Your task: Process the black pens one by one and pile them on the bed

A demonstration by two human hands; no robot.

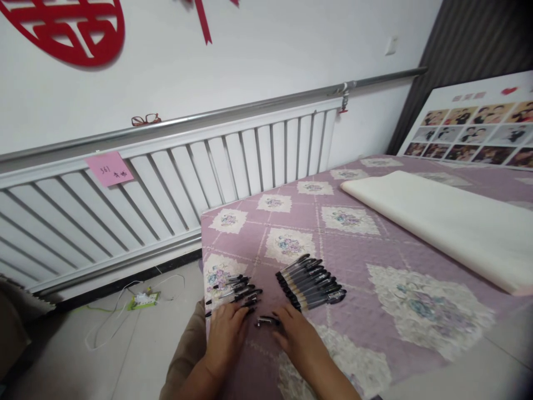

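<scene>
My left hand (227,332) rests at the near end of a loose group of black-capped pens (239,286). Its fingers are stretched over the closest pens and touch them; some fingertips are hidden. To its right, my right hand (300,338) is closed on a single pen (267,321), whose black cap with a metal clip sticks out toward the left hand. The rest of that pen is covered by the fingers. Just beyond the right hand lies a neat row of several pens (312,280), side by side with caps toward the right.
The purple floral cover (287,214) has its left edge close to my left hand. A folded cream sheet (437,214) lies on the right. A white radiator (233,161) runs along the wall. A power strip (144,300) with cables is on the floor. Glasses (145,119) sit on the pipe.
</scene>
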